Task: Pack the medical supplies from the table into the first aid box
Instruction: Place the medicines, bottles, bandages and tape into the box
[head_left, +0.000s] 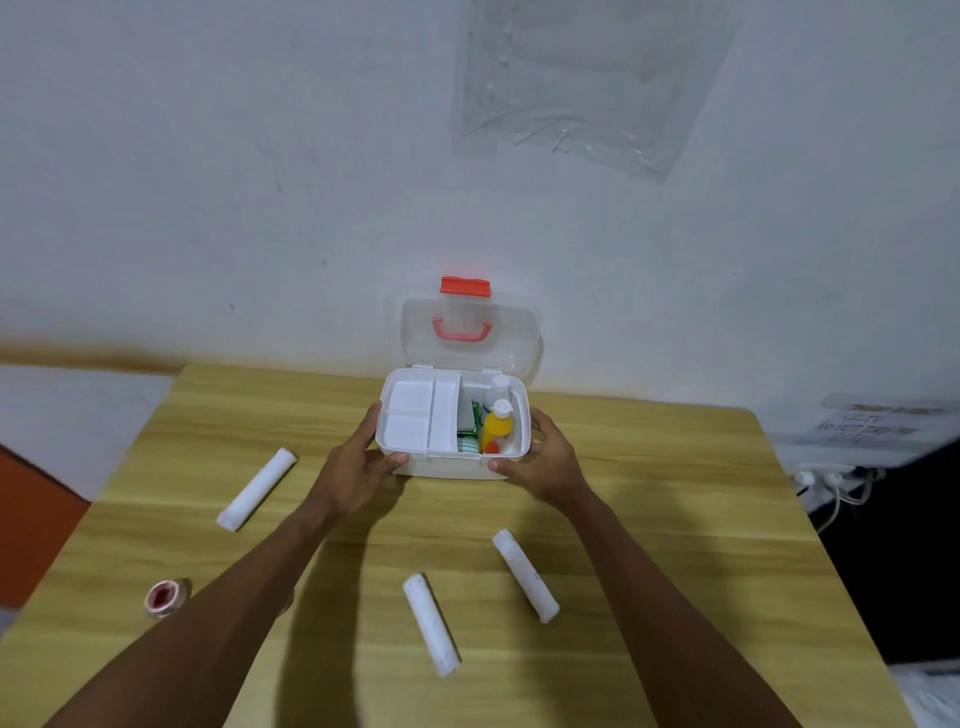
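The first aid box (452, 457) stands open at the far edge of the worktop (649, 499), near its middle, its clear lid (467, 332) tipped back toward the wall. Inside, a white divided tray (415, 415) covers the left part; the right compartment already holds a yellow bottle (497, 427), a white bottle (498, 387) behind it and some green packets (468, 428). The left hand (358, 467) and right hand (540, 460) bracket the box, the grip of each clamped on it: fingers against a side wall, thumb on the front. Packing looks partly done. Still out on the worktop are three white bandage rolls, one (257, 489) toward the left edge, one (431, 623) near the front middle, and one (525, 574) just right of that, all well apart from the box. A small tape roll with a red centre (165, 597) lies by the front left, beside the left forearm. These four items seem to be what is left to go in, after which the lid would need closing.
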